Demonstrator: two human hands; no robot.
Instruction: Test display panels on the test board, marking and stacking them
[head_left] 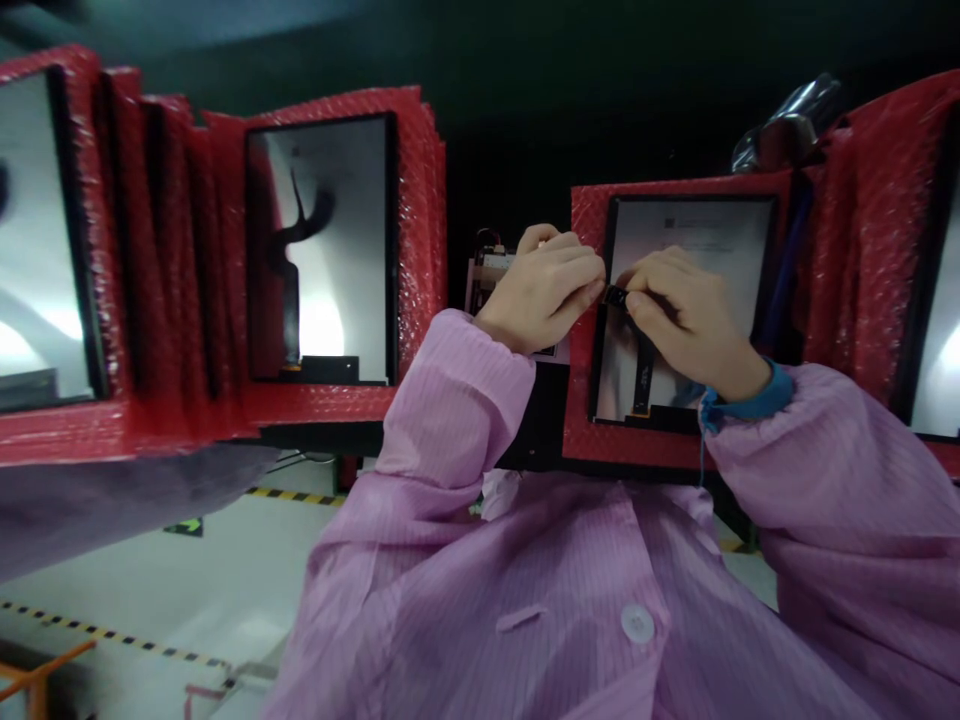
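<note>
A display panel [694,225] with a silvery back and black border lies on red bubble wrap [587,400]. From its lower edge a black flex cable [643,375] runs upward. My right hand [690,315], with a blue wristband [757,395] behind it, pinches the cable's dark connector end [616,296] between thumb and fingers, above the panel. Just left of that end, my left hand [551,285] is closed, fingertips pressed together next to the connector; whatever they hold is hidden. Partly under my left wrist sits a small circuit board [496,262] with wires.
To the left, another display panel [352,250] rests on a stack of red bubble-wrap sheets [420,280]. More wrapped panels stand at the far left and far right. Crumpled clear plastic [787,120] lies behind the right stack. Another person's sleeve [112,505] reaches in at left.
</note>
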